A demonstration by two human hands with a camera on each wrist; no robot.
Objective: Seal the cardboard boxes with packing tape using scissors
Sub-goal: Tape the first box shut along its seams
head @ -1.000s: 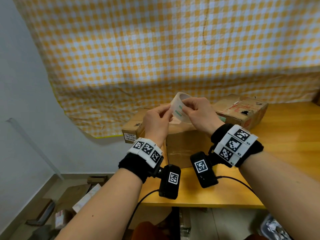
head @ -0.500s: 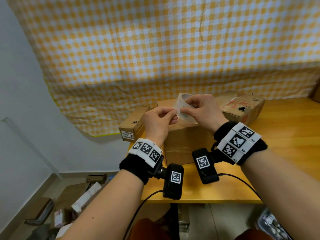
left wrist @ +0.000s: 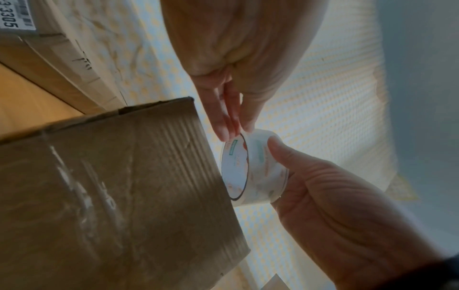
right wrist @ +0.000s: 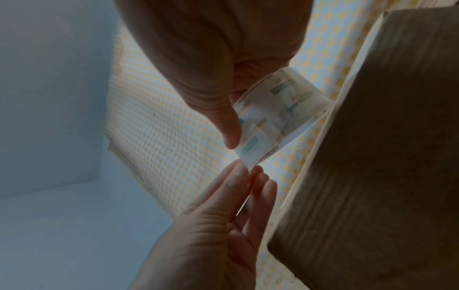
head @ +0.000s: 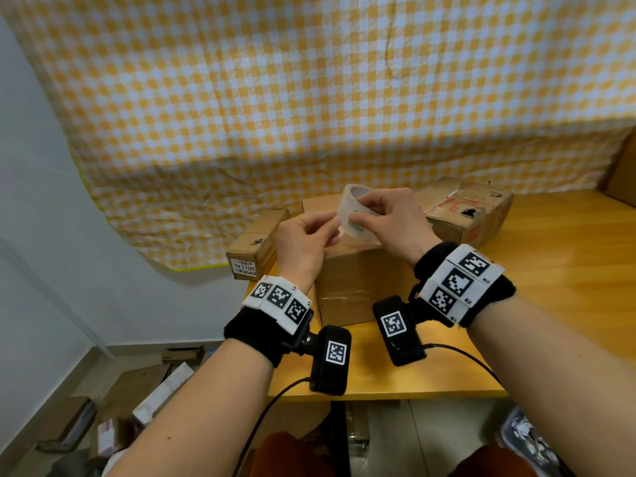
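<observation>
Above table [head: 550, 270]: tape roll [head: 351, 215] (right grip [head: 392, 225]).

Tape roll [head: 354, 215]: translucent plastic film, glossy, smooth, faint green and orange print. Front box [head: 358, 287]: brown corrugated cardboard, matt, ribbed face; shiny clear tape strip on its side. Small box [head: 254, 246]: same matt cardboard, white paper label. Torn box [head: 464, 211]: rough, scuffed cardboard. Table [head: 550, 270]: yellow wood, smooth, slight sheen. Backdrop [head: 309, 98]: orange-white checked cloth, creased, matt. Wrist bands [head: 256, 330]: black fuzzy fabric.
</observation>
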